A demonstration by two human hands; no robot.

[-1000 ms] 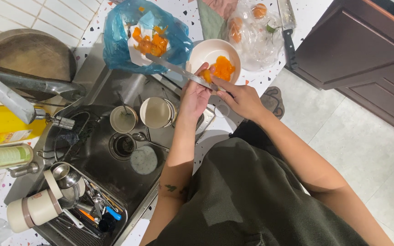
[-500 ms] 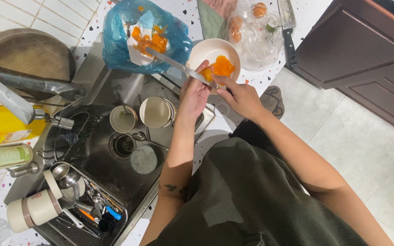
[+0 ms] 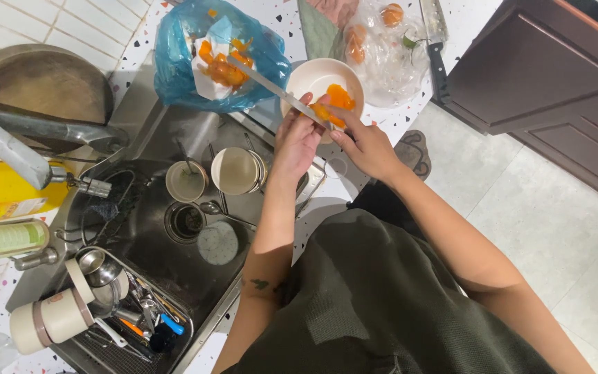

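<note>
An orange fruit piece (image 3: pixel 328 113) is held by the right hand (image 3: pixel 365 142) over a cream bowl (image 3: pixel 316 77) on the counter (image 3: pixel 410 114); a knife (image 3: pixel 282 92) is gripped in the left hand's (image 3: pixel 297 138) closed fingers, mid-cut.

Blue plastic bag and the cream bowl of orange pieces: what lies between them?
In the head view, a knife blade spans the gap from the blue bag toward the bowl, over bare speckled counter.

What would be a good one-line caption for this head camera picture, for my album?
Over a steel sink, the left hand holds a knife and the right hand an orange fruit piece above a white bowl.
</note>
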